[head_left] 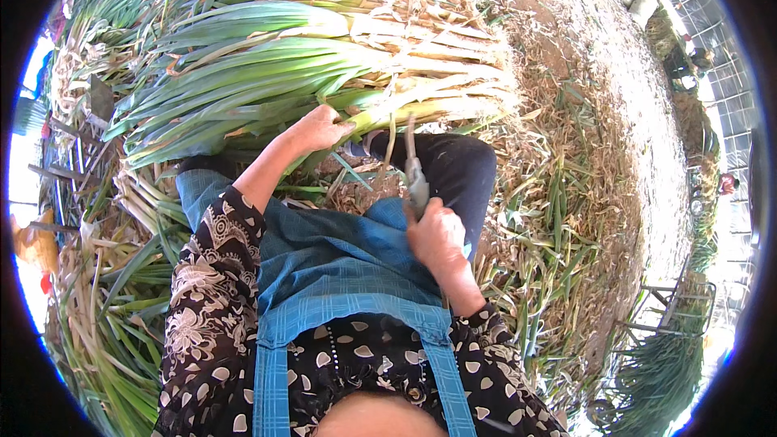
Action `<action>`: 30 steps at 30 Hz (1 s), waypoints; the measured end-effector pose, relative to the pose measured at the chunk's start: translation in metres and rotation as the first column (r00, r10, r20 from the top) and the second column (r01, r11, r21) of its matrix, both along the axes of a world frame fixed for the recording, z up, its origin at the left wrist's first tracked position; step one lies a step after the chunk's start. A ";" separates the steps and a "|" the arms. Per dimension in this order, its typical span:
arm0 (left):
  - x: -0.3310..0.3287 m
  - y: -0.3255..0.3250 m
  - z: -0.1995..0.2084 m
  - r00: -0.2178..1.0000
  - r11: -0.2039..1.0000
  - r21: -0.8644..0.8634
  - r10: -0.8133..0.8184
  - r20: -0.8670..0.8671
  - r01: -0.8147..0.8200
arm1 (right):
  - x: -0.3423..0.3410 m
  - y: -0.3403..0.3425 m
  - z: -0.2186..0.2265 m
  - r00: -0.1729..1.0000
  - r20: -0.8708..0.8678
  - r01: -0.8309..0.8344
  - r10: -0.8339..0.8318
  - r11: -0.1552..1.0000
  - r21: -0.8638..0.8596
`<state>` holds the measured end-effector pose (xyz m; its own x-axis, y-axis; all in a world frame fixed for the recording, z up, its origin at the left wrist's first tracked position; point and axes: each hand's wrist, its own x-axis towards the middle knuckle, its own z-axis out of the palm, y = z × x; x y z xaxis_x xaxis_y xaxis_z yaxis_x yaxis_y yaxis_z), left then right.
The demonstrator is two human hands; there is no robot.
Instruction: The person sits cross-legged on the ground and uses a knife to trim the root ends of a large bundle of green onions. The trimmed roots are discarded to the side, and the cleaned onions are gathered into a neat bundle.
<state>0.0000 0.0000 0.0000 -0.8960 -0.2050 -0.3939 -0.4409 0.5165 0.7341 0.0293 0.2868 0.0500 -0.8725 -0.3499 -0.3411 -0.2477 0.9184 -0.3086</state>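
Observation:
A large heap of leek-like green onions (267,73) lies in front of me, green leaves to the left and pale root ends to the right. My left hand (324,128) is closed around the stalk of a green onion (376,116) at the heap's near edge. In my right hand (438,236), fingers wrapped round it, is a grey tool (416,182) with a long narrow tip pointing away from me toward the stalks. Its exact kind is unclear. A dry, thin strip of leaf (390,144) hangs beside that tip.
Dry husks and leaves (558,218) litter the ground to my right. More green onions (113,332) lie at the left. A metal frame (676,307) stands at the far right beside a bundle of dark green leaves (660,372). My blue apron (332,251) covers my lap.

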 end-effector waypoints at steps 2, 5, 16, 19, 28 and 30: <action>-0.001 0.000 0.004 0.998 0.999 0.053 0.006 0.063 -0.009 | 0.013 -0.005 -0.003 0.992 0.020 -0.129 0.128 0.991 0.038; 0.003 0.001 0.012 1.000 1.000 -0.004 0.011 -0.011 -0.011 | -0.007 -0.008 -0.006 0.993 -0.115 -0.012 0.017 0.999 0.042; 0.022 0.013 0.023 0.999 0.999 0.012 -0.038 -0.023 0.039 | -0.048 -0.008 -0.014 0.984 -0.170 0.071 -0.061 0.996 0.055; 0.039 0.017 0.024 0.997 0.983 0.181 -0.051 0.049 0.042 | -0.045 -0.009 -0.016 0.998 -0.041 0.041 -0.038 0.996 0.074; 0.048 0.007 -0.001 0.984 0.847 0.505 0.105 0.147 -0.166 | -0.043 -0.016 -0.008 1.000 -0.019 0.015 -0.014 1.000 0.025; 0.051 0.009 -0.003 0.968 0.769 0.597 0.118 0.222 -0.230 | -0.058 -0.013 -0.010 0.981 -0.120 0.155 -0.152 0.988 0.012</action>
